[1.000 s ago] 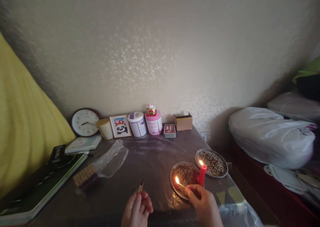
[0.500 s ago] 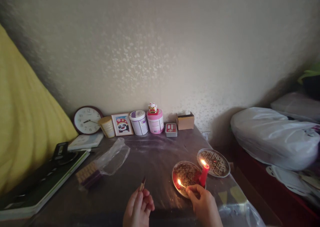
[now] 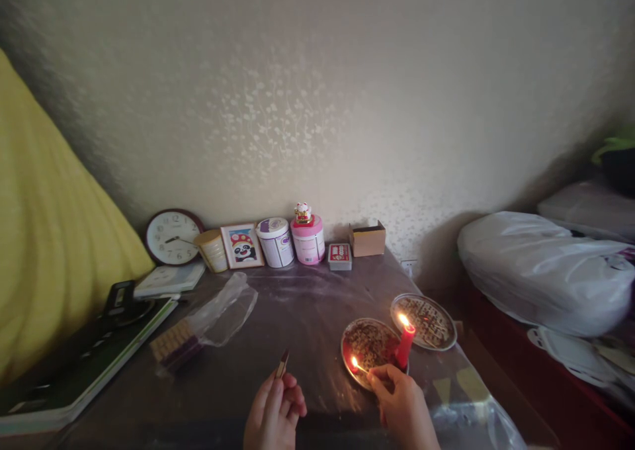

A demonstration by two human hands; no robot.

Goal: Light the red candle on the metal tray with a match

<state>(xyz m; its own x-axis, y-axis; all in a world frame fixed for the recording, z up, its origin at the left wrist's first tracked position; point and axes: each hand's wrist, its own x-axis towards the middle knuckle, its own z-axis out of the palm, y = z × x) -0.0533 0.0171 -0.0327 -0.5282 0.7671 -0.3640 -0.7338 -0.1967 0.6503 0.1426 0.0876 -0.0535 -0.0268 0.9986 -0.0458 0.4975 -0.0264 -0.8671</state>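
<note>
My right hand (image 3: 401,397) pinches a burning match (image 3: 363,370), its flame over the near metal plate (image 3: 344,352) at the lower right. A lit red candle (image 3: 405,346) stands upright on that plate's right side, just beyond my fingers. My left hand (image 3: 276,404) is at the bottom middle, thumb and fingers closed on a small, slim piece with a light body and dark, pointed tip (image 3: 282,364); its kind is unclear. Behind the candle, a second metal plate (image 3: 449,341) bears a patchy brown pattern.
A clear plastic bag (image 3: 225,311) and a wrapped pack (image 3: 173,347) lie left of my left hand. Along the wall stand a clock (image 3: 173,237), a panda picture (image 3: 243,247), two tubs and a small cardboard box (image 3: 368,239). White bags (image 3: 540,271) lie beyond the table's right edge.
The match flame has sunk slightly in size, and my right hand has shifted a touch to the left. My left hand stays where it was.
</note>
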